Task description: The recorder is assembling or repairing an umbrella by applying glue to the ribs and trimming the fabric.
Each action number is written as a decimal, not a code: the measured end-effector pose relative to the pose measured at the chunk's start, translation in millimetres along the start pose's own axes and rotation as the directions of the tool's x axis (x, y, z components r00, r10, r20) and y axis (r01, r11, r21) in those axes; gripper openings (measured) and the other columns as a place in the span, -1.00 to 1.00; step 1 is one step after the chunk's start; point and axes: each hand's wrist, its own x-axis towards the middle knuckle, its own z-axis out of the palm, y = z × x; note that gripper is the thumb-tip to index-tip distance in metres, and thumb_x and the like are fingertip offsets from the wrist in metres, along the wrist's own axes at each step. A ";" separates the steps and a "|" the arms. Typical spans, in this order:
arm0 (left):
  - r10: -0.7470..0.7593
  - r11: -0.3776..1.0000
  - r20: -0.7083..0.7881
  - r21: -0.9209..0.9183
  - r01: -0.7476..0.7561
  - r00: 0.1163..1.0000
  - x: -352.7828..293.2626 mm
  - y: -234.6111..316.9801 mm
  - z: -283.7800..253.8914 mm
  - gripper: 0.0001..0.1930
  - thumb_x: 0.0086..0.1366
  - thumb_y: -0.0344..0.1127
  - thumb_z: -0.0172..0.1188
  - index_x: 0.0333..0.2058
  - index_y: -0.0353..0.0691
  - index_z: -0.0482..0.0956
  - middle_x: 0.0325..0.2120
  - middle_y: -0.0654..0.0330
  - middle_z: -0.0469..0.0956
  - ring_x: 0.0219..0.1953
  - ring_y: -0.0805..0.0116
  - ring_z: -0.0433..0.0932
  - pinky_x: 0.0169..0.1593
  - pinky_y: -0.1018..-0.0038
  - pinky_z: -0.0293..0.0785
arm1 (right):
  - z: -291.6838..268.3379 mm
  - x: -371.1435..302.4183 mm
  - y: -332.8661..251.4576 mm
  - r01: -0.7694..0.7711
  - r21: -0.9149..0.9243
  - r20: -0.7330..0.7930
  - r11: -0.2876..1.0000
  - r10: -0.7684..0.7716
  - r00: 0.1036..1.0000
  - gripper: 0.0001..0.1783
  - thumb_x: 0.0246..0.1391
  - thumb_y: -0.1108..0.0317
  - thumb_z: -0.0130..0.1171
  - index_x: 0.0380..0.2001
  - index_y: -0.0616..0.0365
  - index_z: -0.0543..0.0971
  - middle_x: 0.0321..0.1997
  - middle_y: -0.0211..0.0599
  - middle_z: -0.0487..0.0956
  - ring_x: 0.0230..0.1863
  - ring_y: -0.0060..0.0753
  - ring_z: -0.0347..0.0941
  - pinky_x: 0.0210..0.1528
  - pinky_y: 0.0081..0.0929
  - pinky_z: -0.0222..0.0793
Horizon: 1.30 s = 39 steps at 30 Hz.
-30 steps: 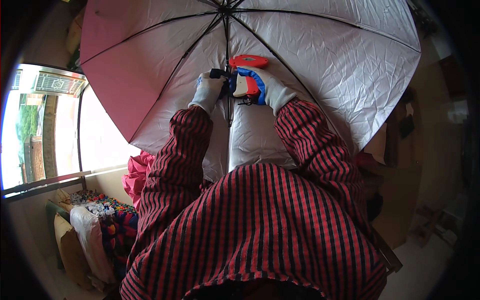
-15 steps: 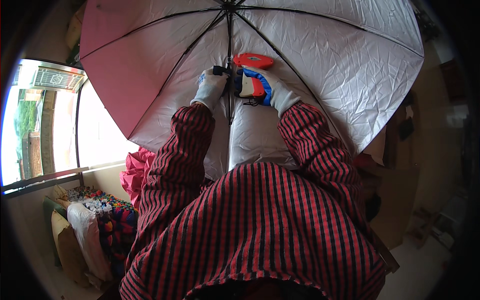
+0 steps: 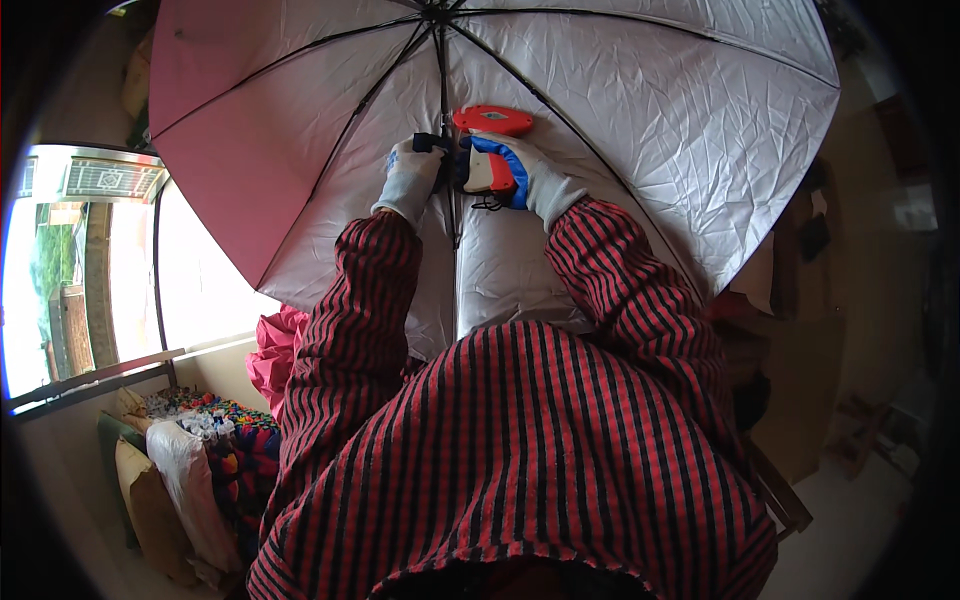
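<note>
A person in a red-and-black striped top [image 3: 520, 450] works at an open umbrella [image 3: 680, 120], its silver inner side spread before both hands; the gloved right hand [image 3: 540, 178] has its fingers wrapped around a red-and-white handheld tool [image 3: 482, 174], held just right of a black rib [image 3: 444, 90] running down from the hub [image 3: 436, 14]; the gloved left hand [image 3: 408, 168] bends its fingers in beside that rib, though what they pinch cannot be told; crumpled pink fabric [image 3: 275, 350] shows by the left sleeve [image 3: 360, 300], near filled bags [image 3: 185, 475] at lower left.
</note>
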 end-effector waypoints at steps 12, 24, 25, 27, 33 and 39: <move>-0.050 0.999 -0.002 -0.018 0.050 0.999 -23.2 37.2 5.2 -0.82 0.12 -0.36 0.16 -0.32 -0.31 0.57 -0.54 0.22 0.57 -0.57 0.47 0.51 -0.51 0.53 0.42 | 13.7 -17.4 -19.2 -0.168 0.274 -0.005 0.947 0.176 0.984 -0.71 0.11 0.19 0.09 -0.16 0.11 0.49 -0.23 -0.23 0.58 -0.22 -0.29 0.55 -0.13 -0.33 0.50; -0.100 0.995 0.039 -0.028 0.101 0.994 -9.4 25.6 5.2 -0.81 0.12 -0.37 0.15 -0.30 -0.33 0.56 -0.53 0.19 0.57 -0.55 0.46 0.53 -0.49 0.53 0.44 | 35.2 -31.9 -33.6 -0.173 0.297 -0.082 0.939 0.206 0.975 -0.69 0.10 0.19 0.08 -0.13 0.10 0.49 -0.23 -0.32 0.59 -0.24 -0.40 0.56 -0.16 -0.40 0.52; -0.097 0.995 -0.007 0.018 0.098 0.995 -7.1 17.9 3.2 -0.81 0.12 -0.38 0.16 -0.30 -0.33 0.56 -0.53 0.19 0.57 -0.55 0.45 0.54 -0.49 0.53 0.45 | 36.8 -29.4 -30.4 -0.172 0.294 -0.083 0.940 0.204 0.975 -0.69 0.10 0.19 0.08 -0.13 0.11 0.49 -0.22 -0.32 0.59 -0.23 -0.41 0.56 -0.16 -0.40 0.52; -0.087 0.989 -0.096 0.112 0.098 0.992 -3.4 3.1 -2.0 -0.81 0.12 -0.38 0.16 -0.30 -0.33 0.56 -0.53 0.18 0.57 -0.54 0.44 0.54 -0.48 0.53 0.45 | 41.1 -24.3 -23.5 -0.177 0.286 -0.080 0.942 0.207 0.975 -0.68 0.11 0.19 0.08 -0.12 0.11 0.48 -0.22 -0.32 0.59 -0.23 -0.42 0.56 -0.16 -0.41 0.52; -0.109 0.994 0.044 -0.002 0.109 0.993 -10.3 22.5 1.2 -0.80 0.10 -0.38 0.19 -0.29 -0.33 0.56 -0.50 0.15 0.59 -0.49 0.41 0.56 -0.43 0.51 0.49 | 30.1 -27.3 -23.6 -0.143 0.316 -0.031 0.938 0.161 0.986 -0.67 0.11 0.18 0.06 -0.11 0.12 0.48 -0.20 -0.30 0.58 -0.21 -0.44 0.56 -0.14 -0.42 0.50; -0.105 0.993 -0.024 0.043 0.106 0.994 -8.1 16.7 0.3 -0.81 0.09 -0.34 0.18 -0.31 -0.26 0.59 -0.57 0.16 0.58 -0.55 0.39 0.55 -0.49 0.48 0.45 | 35.2 -26.9 -23.1 -0.077 0.207 -0.065 0.975 0.093 0.994 -0.79 0.12 0.27 0.08 -0.20 0.08 0.53 -0.23 -0.39 0.59 -0.24 -0.53 0.53 -0.17 -0.54 0.45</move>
